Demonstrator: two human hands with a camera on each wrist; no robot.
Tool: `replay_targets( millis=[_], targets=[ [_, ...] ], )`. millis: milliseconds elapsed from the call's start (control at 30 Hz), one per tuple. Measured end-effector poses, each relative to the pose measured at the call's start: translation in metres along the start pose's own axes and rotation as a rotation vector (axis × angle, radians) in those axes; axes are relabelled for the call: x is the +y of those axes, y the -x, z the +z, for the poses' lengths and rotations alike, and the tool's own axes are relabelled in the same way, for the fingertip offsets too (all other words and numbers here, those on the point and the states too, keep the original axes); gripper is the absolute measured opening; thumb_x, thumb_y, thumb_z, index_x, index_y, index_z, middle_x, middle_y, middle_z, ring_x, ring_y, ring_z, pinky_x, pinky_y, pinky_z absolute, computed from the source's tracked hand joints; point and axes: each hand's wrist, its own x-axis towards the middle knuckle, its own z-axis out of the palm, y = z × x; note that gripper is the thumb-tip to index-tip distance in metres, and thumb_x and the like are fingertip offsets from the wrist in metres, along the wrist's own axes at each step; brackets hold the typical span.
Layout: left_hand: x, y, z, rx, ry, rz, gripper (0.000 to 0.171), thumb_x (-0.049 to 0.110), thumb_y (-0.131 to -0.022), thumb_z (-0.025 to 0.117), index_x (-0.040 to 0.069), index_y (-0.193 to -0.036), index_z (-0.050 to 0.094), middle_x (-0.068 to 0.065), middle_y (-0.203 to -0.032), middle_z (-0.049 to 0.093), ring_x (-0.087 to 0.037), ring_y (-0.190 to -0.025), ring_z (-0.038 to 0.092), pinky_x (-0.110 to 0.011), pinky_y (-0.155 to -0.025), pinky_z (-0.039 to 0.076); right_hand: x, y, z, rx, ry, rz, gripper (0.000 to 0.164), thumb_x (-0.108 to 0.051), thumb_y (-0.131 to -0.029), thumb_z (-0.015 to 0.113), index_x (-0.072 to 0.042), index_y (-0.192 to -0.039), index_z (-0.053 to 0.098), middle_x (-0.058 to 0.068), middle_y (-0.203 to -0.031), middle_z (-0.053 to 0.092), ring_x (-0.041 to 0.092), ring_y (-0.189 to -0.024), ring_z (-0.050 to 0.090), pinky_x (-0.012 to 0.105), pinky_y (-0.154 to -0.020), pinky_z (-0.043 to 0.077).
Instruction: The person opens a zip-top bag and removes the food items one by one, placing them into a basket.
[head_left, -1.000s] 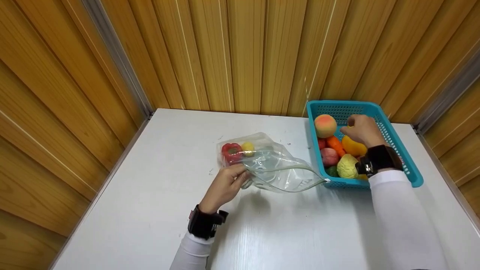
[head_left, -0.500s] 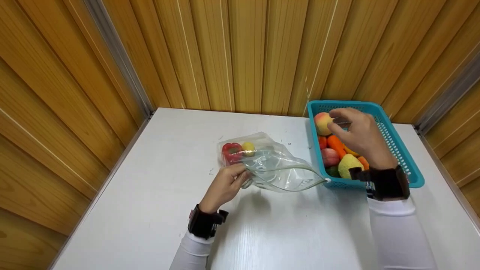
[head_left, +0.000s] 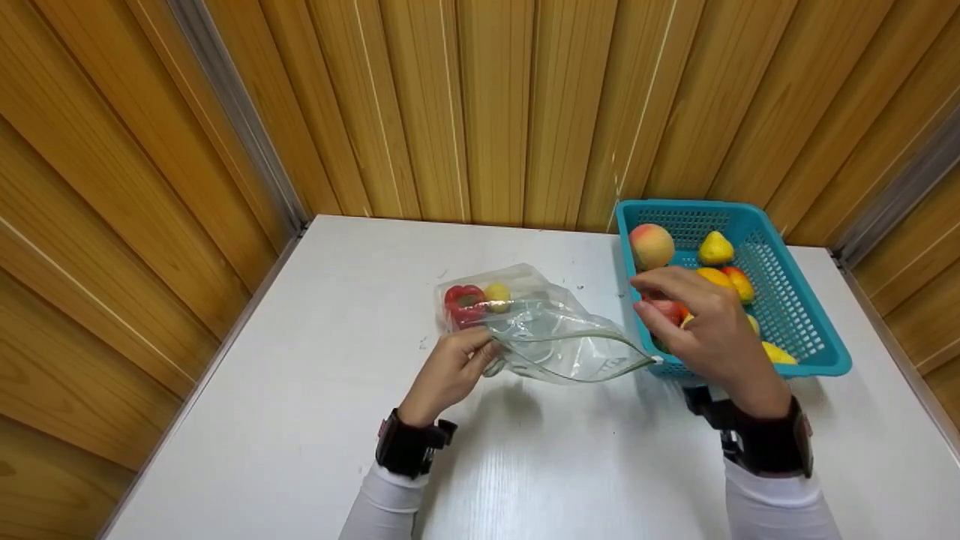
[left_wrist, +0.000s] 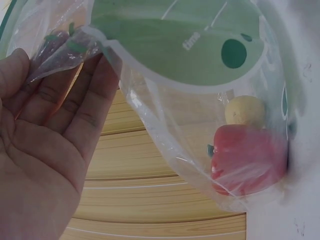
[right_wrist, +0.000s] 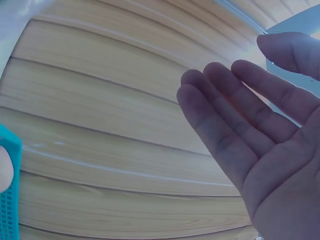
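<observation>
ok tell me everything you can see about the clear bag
The bag is a clear, crinkled plastic zip bag lying on its side on the white table, its mouth gaping toward the blue basket. The wrist view shows green print on one face. Inside, at the closed far end, sit a red pepper and a small yellow fruit. The left hand pinches the rim at the mouth, holding it open. The right hand is close by, apparently not touching it.

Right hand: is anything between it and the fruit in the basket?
Nothing visible. The right hand, fingers straight and empty, hovers over the teal basket above the near fruit; the peach and pear lie uncovered.
</observation>
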Motion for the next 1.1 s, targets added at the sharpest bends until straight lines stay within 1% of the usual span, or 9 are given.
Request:
replay_targets(
  millis=[100, 300, 400, 500, 667, 767, 867, 1000, 1100],
  targets=[
    [-0.001, -0.001, 0.000, 0.001, -0.003, 0.007, 0.021, 0.014, -0.103, 0.063, 0.004, -0.115, 0.076, -0.006, -0.113, 0.075, -0.013, -0.106, 0.068, -0.034, -0.094, 0.055, -0.004, 0.011, 0.007, -0.012, -0.033, -0.035, 0.031, 0.006, -0.086, 0.079, -0.003, -0.116, 0.075, 0.004, -0.113, 0.075, 0.020, -0.097, 0.067, 0.007, -0.089, 0.047],
    [-0.001, 0.000, 0.001, 0.008, -0.019, 0.027, 0.019, 0.014, -0.103, 0.062, 0.003, -0.111, 0.076, -0.006, -0.109, 0.076, -0.012, -0.102, 0.067, -0.033, -0.092, 0.055, -0.008, 0.026, 0.023, -0.025, -0.108, -0.148, 0.033, 0.011, -0.082, 0.079, -0.004, -0.111, 0.076, 0.003, -0.102, 0.075, 0.017, -0.093, 0.068, 0.009, -0.092, 0.048],
    [-0.001, 0.000, 0.001, 0.008, -0.019, 0.028, 0.019, 0.014, -0.103, 0.062, 0.002, -0.110, 0.076, -0.006, -0.108, 0.075, -0.011, -0.100, 0.067, -0.033, -0.090, 0.056, -0.008, 0.032, 0.030, -0.041, -0.143, -0.159, 0.034, 0.013, -0.080, 0.079, -0.006, -0.109, 0.077, 0.002, -0.100, 0.075, 0.015, -0.089, 0.069, 0.009, -0.088, 0.050],
    [-0.001, 0.000, 0.001, 0.006, -0.019, 0.020, 0.019, 0.014, -0.103, 0.062, 0.001, -0.109, 0.076, -0.006, -0.105, 0.075, -0.011, -0.097, 0.066, -0.032, -0.088, 0.056, -0.008, 0.037, 0.036, -0.076, -0.160, -0.144, 0.032, 0.011, -0.082, 0.078, -0.007, -0.108, 0.077, 0.000, -0.099, 0.075, 0.013, -0.086, 0.069, 0.010, -0.085, 0.051],
    [-0.001, 0.000, 0.001, -0.002, -0.020, 0.006, 0.020, 0.013, -0.103, 0.063, 0.000, -0.109, 0.076, -0.006, -0.105, 0.075, -0.012, -0.097, 0.065, -0.033, -0.088, 0.055, -0.005, 0.040, 0.046, -0.143, -0.144, -0.133, 0.027, 0.008, -0.086, 0.076, -0.009, -0.107, 0.077, -0.001, -0.101, 0.075, 0.013, -0.085, 0.068, 0.008, -0.085, 0.049],
    [0.000, 0.000, 0.001, -0.004, -0.019, 0.003, 0.019, 0.012, -0.103, 0.062, 0.000, -0.110, 0.076, -0.006, -0.107, 0.075, -0.012, -0.099, 0.066, -0.033, -0.089, 0.055, -0.001, 0.040, 0.053, -0.184, -0.125, -0.156, 0.026, 0.008, -0.088, 0.074, -0.008, -0.107, 0.076, 0.000, -0.101, 0.075, 0.015, -0.087, 0.067, 0.012, -0.085, 0.051],
    [0.001, 0.000, 0.000, 0.002, -0.027, 0.012, 0.018, 0.012, -0.103, 0.062, 0.002, -0.108, 0.076, -0.006, -0.105, 0.075, -0.011, -0.097, 0.066, -0.033, -0.088, 0.055, 0.003, 0.039, 0.059, -0.232, -0.098, -0.170, 0.025, 0.008, -0.091, 0.071, -0.008, -0.108, 0.076, 0.001, -0.102, 0.075, 0.016, -0.088, 0.065, 0.023, -0.082, 0.056],
    [0.001, 0.001, 0.000, 0.005, -0.040, 0.018, 0.016, 0.012, -0.103, 0.062, 0.003, -0.104, 0.076, -0.004, -0.097, 0.072, -0.009, -0.090, 0.061, -0.030, -0.082, 0.053, 0.007, 0.038, 0.068, -0.295, -0.066, -0.148, 0.022, 0.006, -0.094, 0.067, -0.007, -0.109, 0.076, 0.002, -0.101, 0.075, 0.016, -0.085, 0.063, 0.035, -0.077, 0.059],
    [0.001, 0.001, 0.000, 0.007, -0.036, 0.016, 0.016, 0.012, -0.103, 0.062, 0.004, -0.103, 0.076, -0.004, -0.095, 0.071, -0.008, -0.088, 0.058, -0.028, -0.080, 0.052, 0.012, 0.037, 0.075, -0.323, -0.069, -0.127, 0.019, 0.006, -0.095, 0.065, -0.005, -0.107, 0.076, 0.004, -0.099, 0.075, 0.016, -0.082, 0.062, 0.036, -0.075, 0.058]
  ],
)
